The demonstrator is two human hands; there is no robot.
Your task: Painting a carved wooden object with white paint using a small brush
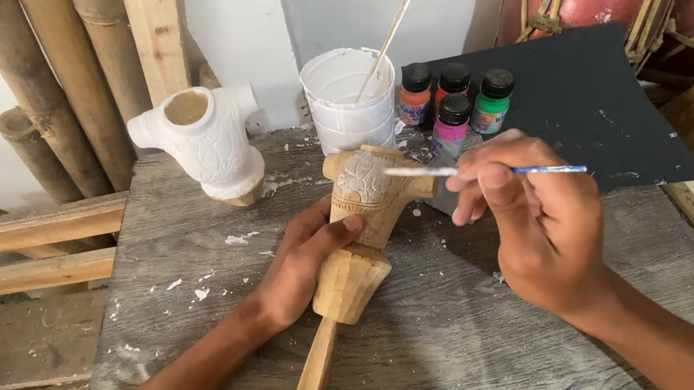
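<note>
Pinching a thin brush (481,170), the right hand (537,225) dabs white onto the carved wooden piece (358,225) at frame centre. The left hand (304,262) grips its stem; a loose grip could smear paint past the carving.

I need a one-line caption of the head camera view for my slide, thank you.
Left hand holds a carved wooden piece while right hand applies white paint with a thin brush.

Four small paint bottles (454,101) with black caps stand clustered at upper centre of the frame, their contents orange, red, green and pink, each with a small label. Left of them stands a white plastic cup (348,102).
</note>
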